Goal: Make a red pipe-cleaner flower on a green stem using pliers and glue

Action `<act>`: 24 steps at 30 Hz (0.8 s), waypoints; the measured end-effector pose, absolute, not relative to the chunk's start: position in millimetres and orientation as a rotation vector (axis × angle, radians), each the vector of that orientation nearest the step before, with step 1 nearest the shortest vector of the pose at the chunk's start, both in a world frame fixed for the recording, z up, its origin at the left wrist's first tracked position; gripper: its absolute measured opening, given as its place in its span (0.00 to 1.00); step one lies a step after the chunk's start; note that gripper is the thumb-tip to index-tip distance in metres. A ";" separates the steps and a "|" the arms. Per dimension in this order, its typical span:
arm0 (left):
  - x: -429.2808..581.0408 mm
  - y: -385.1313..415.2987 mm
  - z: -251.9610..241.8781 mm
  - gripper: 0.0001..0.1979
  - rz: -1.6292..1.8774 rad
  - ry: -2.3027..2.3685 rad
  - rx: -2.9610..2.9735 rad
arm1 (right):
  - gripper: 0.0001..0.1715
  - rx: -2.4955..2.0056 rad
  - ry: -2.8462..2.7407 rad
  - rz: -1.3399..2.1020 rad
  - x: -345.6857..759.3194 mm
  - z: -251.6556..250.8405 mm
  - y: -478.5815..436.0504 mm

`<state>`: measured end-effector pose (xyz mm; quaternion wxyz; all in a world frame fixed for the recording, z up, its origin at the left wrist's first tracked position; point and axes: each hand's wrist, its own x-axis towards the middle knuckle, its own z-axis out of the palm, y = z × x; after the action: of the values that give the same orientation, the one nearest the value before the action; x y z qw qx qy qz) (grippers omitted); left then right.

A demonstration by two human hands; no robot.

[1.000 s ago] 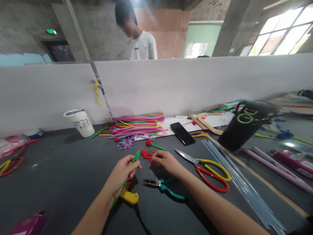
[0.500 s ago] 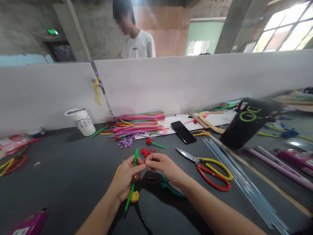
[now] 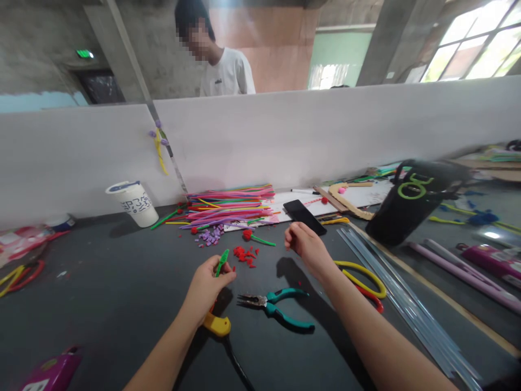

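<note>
My left hand is closed around a green pipe cleaner, whose fuzzy tip sticks up past the fingers. A tiny red bit shows by the thumb tip. Below that hand is a yellow-handled tool with a black cord, partly hidden. My right hand is raised near the phone, fingers curled together; whether they pinch anything I cannot make out. Between the hands lie teal-handled pliers, jaws pointing left. Beyond them are red cut pieces and a red-headed flower with a green stem.
Behind sit purple bits, a pile of coloured pipe cleaners and a black phone. Scissors lie partly under my right arm, beside clear sticks. A white cup and black bag stand farther back.
My right hand has left my left hand, moving up and right, over the scissors' blades. The pliers are now uncovered. The green pipe cleaner in my left hand has tilted.
</note>
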<state>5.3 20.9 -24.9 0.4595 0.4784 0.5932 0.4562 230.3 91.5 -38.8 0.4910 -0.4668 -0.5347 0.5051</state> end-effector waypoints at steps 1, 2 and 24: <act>4.4 20.8 -25.2 0.05 1.109 1.466 1.187 | 0.18 -1.192 -1.337 1.184 231.1 -40.6 92.5; 3.4 20.5 -25.0 0.06 1.097 1.467 1.194 | 0.18 -1.251 -1.384 1.144 230.4 -42.6 92.8; -26.3 19.1 6.2 0.10 1.224 1.171 1.057 | 0.26 -1.110 -2.649 0.512 107.7 -32.1 -7.2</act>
<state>-26.3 19.1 6.2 0.5417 0.4448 0.4929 0.5155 107.7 -7.2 -32.1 0.1121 -0.3782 -0.9022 0.1743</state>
